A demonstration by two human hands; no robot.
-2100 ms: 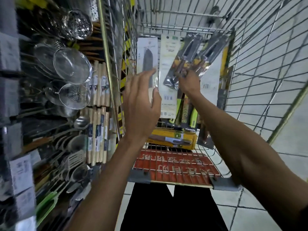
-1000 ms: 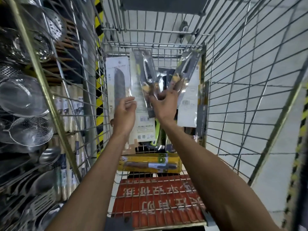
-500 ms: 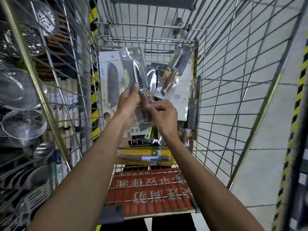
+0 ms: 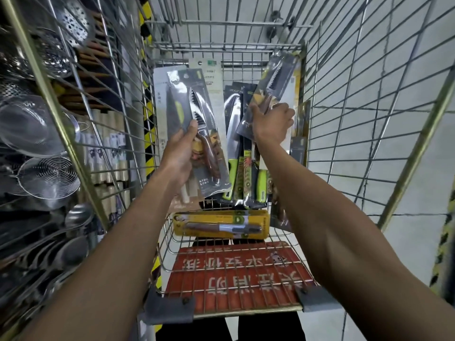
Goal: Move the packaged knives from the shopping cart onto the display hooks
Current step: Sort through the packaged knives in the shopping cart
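Observation:
Both arms reach into a wire shopping cart [image 4: 357, 124]. My left hand [image 4: 181, 151] grips a clear-packed serrated knife with a brown handle [image 4: 205, 134], held upright at the cart's left. My right hand [image 4: 269, 124] grips a second packaged serrated knife [image 4: 273, 82], tilted up to the right. Between them several packaged knives with green handles [image 4: 237, 168] lean against the cart's far wall. A yellow-carded knife [image 4: 221, 226] lies flat near the cart's near end. No display hook shows plainly.
Left of the cart, a shelf rack hangs metal strainers [image 4: 49, 178], ladles [image 4: 76, 217] and wooden-handled tools [image 4: 108, 153]. A red sign [image 4: 236, 274] covers the cart's child seat. Grey tiled floor [image 4: 406, 193] lies to the right, with a yellow-black striped post [image 4: 147, 134] behind.
My hands were together on one pack; now they have parted, the left holding one knife pack, the right lifting the other up to the right.

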